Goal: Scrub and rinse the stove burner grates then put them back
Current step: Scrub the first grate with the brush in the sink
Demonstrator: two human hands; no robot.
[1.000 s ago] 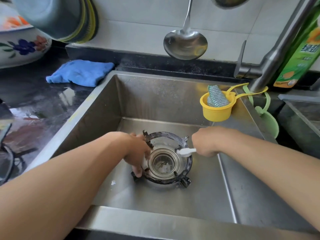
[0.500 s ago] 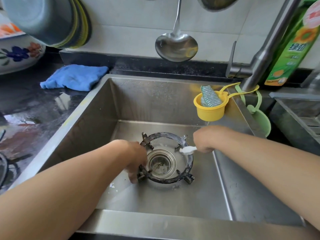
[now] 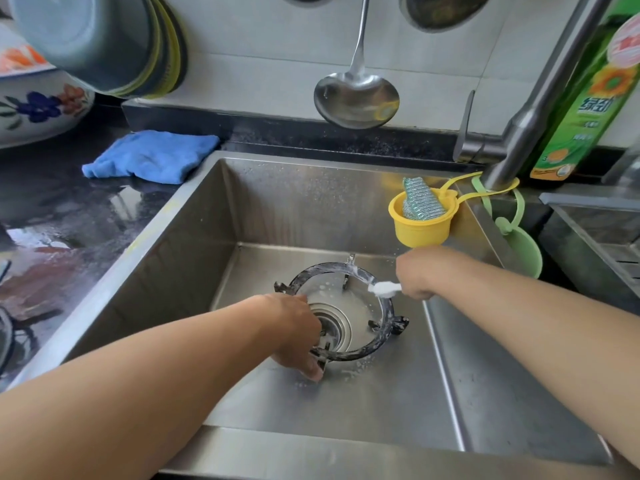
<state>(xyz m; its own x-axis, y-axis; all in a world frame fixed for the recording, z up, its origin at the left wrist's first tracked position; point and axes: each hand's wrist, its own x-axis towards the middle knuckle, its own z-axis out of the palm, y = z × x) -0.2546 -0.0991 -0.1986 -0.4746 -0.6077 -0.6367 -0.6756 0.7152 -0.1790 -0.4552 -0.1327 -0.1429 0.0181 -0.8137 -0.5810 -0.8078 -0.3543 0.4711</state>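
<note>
A black ring-shaped burner grate (image 3: 384, 325) smeared with white foam lies on the floor of the steel sink (image 3: 263, 216), around the drain (image 3: 334, 323). My left hand (image 3: 294, 330) grips the grate's near-left rim and one of its prongs. My right hand (image 3: 414, 271) holds a white brush (image 3: 382, 288), whose head touches the grate's far-right rim. Foam covers that part of the ring.
A yellow cup with a scouring pad (image 3: 420, 216) hangs from the tap (image 3: 526, 123) at the sink's back right. A blue cloth (image 3: 152, 155) lies on the wet black counter at the left. A ladle (image 3: 356, 95) hangs on the wall; a green detergent bottle (image 3: 585, 102) stands behind the tap.
The grate has been turned in the sink and more foam now covers its far-right rim. My left hand has shifted to the near-left rim. The brush stays on the right side.
</note>
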